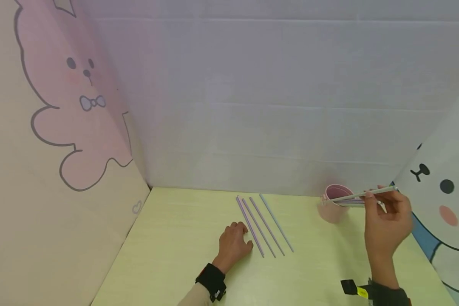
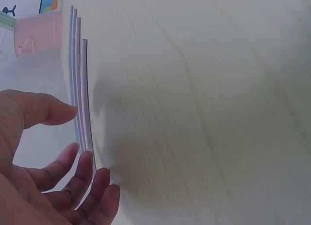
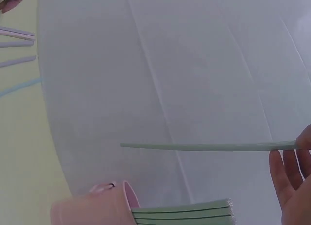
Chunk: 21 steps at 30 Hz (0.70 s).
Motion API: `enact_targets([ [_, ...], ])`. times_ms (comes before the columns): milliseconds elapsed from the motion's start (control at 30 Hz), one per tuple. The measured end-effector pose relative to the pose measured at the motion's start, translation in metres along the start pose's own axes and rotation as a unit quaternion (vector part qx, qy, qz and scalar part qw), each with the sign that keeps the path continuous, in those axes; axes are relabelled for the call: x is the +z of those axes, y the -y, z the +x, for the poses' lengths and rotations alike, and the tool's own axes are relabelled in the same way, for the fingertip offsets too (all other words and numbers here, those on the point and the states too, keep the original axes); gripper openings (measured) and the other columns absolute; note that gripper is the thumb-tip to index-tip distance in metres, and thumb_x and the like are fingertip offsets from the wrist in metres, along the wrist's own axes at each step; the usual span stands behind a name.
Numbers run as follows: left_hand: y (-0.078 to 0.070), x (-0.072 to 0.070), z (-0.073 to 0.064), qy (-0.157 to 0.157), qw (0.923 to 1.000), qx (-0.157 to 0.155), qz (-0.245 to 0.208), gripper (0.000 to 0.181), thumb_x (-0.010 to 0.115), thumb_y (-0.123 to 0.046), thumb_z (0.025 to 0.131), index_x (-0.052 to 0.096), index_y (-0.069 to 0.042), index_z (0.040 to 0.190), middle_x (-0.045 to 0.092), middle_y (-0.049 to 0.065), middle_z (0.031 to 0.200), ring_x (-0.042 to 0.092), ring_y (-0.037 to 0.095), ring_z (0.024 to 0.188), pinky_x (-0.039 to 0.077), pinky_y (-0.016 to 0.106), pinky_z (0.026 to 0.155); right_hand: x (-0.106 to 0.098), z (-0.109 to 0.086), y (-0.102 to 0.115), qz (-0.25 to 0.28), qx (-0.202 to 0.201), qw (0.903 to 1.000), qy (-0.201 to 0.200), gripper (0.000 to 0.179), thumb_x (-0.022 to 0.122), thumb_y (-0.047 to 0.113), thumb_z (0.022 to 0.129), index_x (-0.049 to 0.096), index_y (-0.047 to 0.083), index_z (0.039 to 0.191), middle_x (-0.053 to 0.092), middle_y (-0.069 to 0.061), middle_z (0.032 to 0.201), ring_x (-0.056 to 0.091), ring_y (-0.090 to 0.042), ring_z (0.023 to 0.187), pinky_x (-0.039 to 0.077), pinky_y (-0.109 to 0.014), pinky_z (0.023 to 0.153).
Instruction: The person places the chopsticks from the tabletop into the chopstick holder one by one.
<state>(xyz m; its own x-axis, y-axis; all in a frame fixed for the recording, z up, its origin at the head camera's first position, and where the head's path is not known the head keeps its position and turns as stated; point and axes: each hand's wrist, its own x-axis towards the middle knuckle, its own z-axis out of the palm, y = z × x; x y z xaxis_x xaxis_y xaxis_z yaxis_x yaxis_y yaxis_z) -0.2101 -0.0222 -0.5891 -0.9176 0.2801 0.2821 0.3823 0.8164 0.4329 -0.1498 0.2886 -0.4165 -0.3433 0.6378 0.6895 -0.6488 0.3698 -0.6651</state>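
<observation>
My right hand [image 1: 388, 221] pinches a pale green straw [image 3: 204, 147] between thumb and fingertips, near one end. The straw's free end reaches over the small pink bucket [image 1: 330, 213]. Several green straws [image 3: 182, 213] stand inside that bucket with their ends sticking out past the rim. My left hand [image 1: 232, 246] rests by the table, its fingers loosely curved and nothing between them. Just beside it lie several purple straws [image 1: 259, 227] and a light blue straw [image 1: 276, 222], roughly side by side.
The pale yellow tabletop [image 1: 168, 246] meets a whitish back sheet [image 1: 252, 106] behind the bucket. Side sheets carry a pink cartoon animal [image 1: 61, 89] on the left and a white cartoon face [image 1: 440, 199] on the right.
</observation>
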Motion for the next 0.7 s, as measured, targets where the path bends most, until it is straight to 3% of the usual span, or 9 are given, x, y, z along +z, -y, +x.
enact_targets([
  [133,-0.001,0.006,0.003,-0.01,0.9998,-0.003,0.019,0.03,0.077,-0.031,0.071,0.065,-0.01,0.09,0.059,0.003,0.084,0.054,0.022,0.071,0.045,0.032,0.054,-0.007,0.014,0.004,-0.028,-0.015,0.9991,-0.027,0.028,0.066,-0.019,0.08,0.059,-0.022,0.106,0.065,-0.017,0.098,0.067,-0.016,0.084,0.055,-0.014,0.072],
  [333,-0.005,0.008,0.006,-0.01,0.9991,-0.012,0.039,0.033,0.077,-0.033,0.071,0.066,-0.01,0.091,0.059,0.005,0.084,0.054,0.025,0.074,0.046,0.036,0.058,-0.022,0.026,-0.012,-0.035,-0.041,0.9977,-0.043,0.024,0.066,-0.019,0.079,0.062,-0.018,0.103,0.064,-0.017,0.093,0.069,-0.017,0.082,0.056,-0.017,0.072],
  [700,-0.012,0.008,0.005,-0.002,0.9973,-0.032,0.067,0.033,0.077,-0.035,0.071,0.06,-0.012,0.086,0.055,0.005,0.082,0.051,0.025,0.074,0.045,0.038,0.062,-0.029,0.026,-0.022,-0.096,-0.046,0.9932,-0.047,0.025,0.067,-0.014,0.082,0.064,-0.014,0.106,0.065,-0.014,0.097,0.068,-0.016,0.086,0.055,-0.015,0.075],
])
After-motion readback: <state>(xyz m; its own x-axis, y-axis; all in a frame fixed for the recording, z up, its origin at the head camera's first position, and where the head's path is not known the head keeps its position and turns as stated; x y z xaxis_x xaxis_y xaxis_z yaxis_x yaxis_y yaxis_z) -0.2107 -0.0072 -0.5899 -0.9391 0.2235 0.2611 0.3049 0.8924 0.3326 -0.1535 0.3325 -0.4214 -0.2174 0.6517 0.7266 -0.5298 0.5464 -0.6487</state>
